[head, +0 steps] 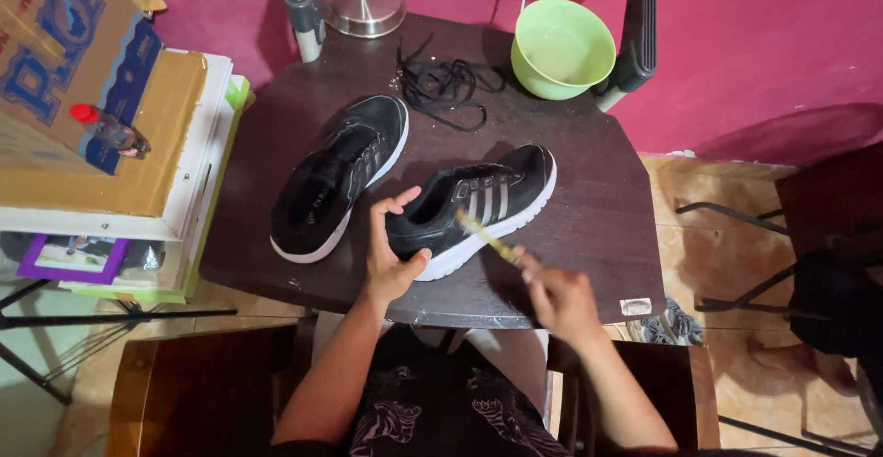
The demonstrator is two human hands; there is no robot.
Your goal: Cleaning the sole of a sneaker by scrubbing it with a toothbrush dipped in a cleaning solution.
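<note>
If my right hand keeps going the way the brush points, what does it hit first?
Likely the striped side of the near shoe: the right hand aims its brush up and left, with the bristles already at that shoe. Depth is hard to judge.

At frame centre, the left hand [391,255] grips the heel of a black shoe [474,204] on the dark bench [598,209]; the right hand [561,296] holds a small brush [483,232] against its side.
</note>
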